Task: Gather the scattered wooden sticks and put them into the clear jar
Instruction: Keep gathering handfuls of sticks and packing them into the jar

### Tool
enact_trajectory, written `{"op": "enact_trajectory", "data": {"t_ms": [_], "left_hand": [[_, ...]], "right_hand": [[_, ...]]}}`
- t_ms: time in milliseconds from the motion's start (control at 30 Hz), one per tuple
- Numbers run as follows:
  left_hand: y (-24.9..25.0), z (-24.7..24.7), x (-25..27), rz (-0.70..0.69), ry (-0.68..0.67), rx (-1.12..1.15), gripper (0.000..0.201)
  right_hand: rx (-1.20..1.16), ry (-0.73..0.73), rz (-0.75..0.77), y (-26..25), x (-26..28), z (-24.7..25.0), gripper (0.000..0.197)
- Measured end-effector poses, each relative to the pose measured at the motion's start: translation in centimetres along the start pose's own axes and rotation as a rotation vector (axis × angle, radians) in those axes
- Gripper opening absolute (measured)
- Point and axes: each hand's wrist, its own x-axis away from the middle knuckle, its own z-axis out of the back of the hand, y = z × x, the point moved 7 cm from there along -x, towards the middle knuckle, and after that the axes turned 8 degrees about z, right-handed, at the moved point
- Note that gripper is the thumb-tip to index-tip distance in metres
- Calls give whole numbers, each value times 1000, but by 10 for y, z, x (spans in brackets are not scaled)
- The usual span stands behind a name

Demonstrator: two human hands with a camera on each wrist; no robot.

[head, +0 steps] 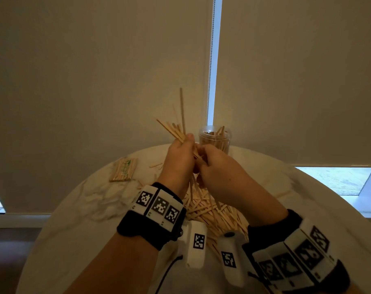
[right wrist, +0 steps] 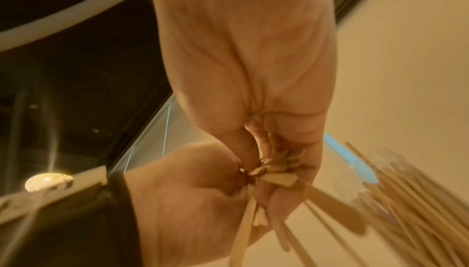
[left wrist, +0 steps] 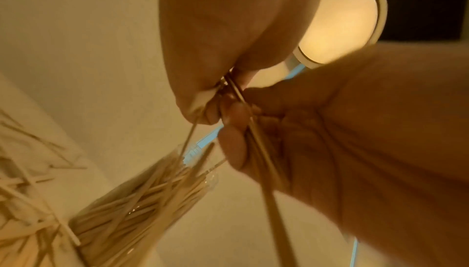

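Observation:
My left hand grips a bunch of thin wooden sticks that fan up and to the left above the table. My right hand meets it from the right and pinches the lower ends of the same bunch. In the left wrist view the held sticks pass between both hands' fingers. The clear jar stands upright just behind the hands, partly filled with sticks. A loose pile of sticks lies on the table below my wrists.
The round white table bears a flat packet of sticks at the back left. A few stray sticks lie near it. Roller blinds and a bead chain hang right behind the jar.

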Motion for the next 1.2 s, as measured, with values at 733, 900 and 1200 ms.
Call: {"op": "enact_trajectory", "data": {"t_ms": [733, 900, 1200], "left_hand": [[4, -38, 15, 39, -348, 98, 37], [-3, -67, 36, -42, -484, 10, 43], [-22, -90, 58, 15, -706, -372, 44]], "right_hand": [[-51, 344, 118, 5, 4, 98, 4], [-133, 398, 186, 8, 1, 100, 17], [109, 511, 297, -2, 10, 124, 33]]}}
